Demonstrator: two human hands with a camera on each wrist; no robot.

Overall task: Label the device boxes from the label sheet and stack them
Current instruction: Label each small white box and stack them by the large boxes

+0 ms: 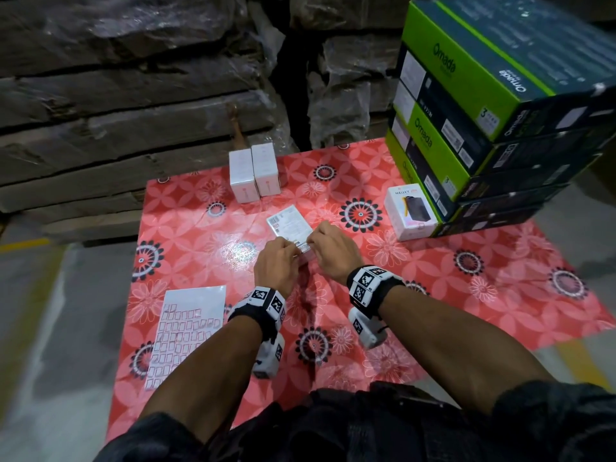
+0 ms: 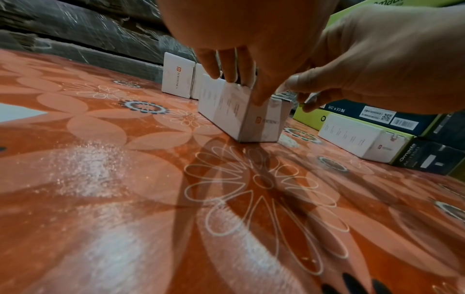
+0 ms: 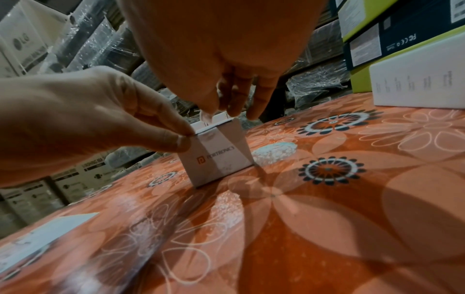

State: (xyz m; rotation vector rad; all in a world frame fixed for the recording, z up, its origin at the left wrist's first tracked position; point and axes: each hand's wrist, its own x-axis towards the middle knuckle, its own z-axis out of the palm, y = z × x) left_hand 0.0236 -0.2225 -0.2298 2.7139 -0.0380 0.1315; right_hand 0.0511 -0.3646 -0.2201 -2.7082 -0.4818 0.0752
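Observation:
A small white device box (image 1: 288, 225) lies flat at the middle of the red flowered table (image 1: 433, 295), printed side up. A small label (image 1: 301, 247) sits on its near end, between my hands. My left hand (image 1: 291, 251) pinches the box's near left corner, thumb on the end face and fingers (image 2: 231, 73) on top. My right hand (image 1: 316, 243) grips the near right corner, its fingers (image 3: 236, 103) pointing down onto the top edge. The label sheet (image 1: 190, 325) lies at the near left, several labels still on it.
Two white boxes (image 1: 255, 171) stand side by side at the table's back edge. Another white box (image 1: 410, 211) sits at the right, against a tall stack of green and black cartons (image 1: 483, 111). Wrapped pallets (image 1: 133, 95) rise behind the table.

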